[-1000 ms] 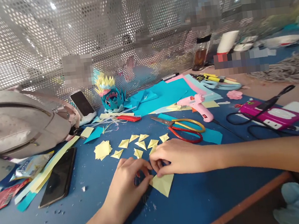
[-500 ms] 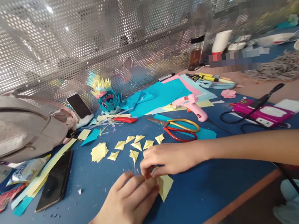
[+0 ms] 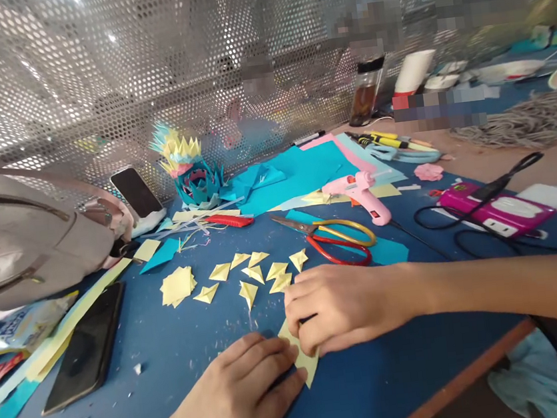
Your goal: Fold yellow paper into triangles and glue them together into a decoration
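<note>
A small piece of yellow paper with a crease lies on the blue table between my hands. My left hand rests on its left edge, thumb and fingers closed on the paper. From the right, my right hand bends its fingers down onto the paper's upper right side, covering part of it. Just beyond my hands sit several folded yellow paper pieces. To their left is a stack of flat yellow paper squares.
Scissors, a pink glue gun and a red cutter lie behind. A blue-and-yellow paper model stands near the mesh wall. At left are a phone and a bag; a purple power strip sits right.
My right hand has shifted right and away from my left fingertips. More of the paper shows between the hands, and it has turned. The view has moved slightly.
</note>
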`<state>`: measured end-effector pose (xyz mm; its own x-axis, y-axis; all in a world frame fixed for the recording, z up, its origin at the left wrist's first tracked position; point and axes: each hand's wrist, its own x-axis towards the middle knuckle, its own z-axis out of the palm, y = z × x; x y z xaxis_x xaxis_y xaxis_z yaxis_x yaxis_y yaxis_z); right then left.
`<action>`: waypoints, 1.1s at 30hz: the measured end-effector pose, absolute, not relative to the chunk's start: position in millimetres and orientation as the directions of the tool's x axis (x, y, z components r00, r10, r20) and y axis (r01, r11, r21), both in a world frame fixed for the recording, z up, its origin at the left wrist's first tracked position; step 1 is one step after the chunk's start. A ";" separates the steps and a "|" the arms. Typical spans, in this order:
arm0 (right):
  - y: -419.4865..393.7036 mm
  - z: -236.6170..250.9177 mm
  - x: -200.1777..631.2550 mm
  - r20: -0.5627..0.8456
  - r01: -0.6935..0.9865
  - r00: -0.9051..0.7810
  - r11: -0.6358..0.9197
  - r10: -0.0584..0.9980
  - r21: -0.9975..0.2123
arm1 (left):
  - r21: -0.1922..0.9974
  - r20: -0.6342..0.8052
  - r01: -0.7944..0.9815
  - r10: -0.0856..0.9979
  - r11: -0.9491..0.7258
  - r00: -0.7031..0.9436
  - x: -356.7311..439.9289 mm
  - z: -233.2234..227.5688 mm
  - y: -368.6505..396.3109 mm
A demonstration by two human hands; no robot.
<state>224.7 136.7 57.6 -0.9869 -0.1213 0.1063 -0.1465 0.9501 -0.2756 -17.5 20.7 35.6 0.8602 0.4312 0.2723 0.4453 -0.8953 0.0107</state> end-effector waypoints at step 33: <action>114.0 26.4 214.8 0.162 0.133 -0.968 0.938 0.192 -0.319 | -0.072 0.545 0.519 0.402 -0.852 0.736 -16.6 -18.1 13.0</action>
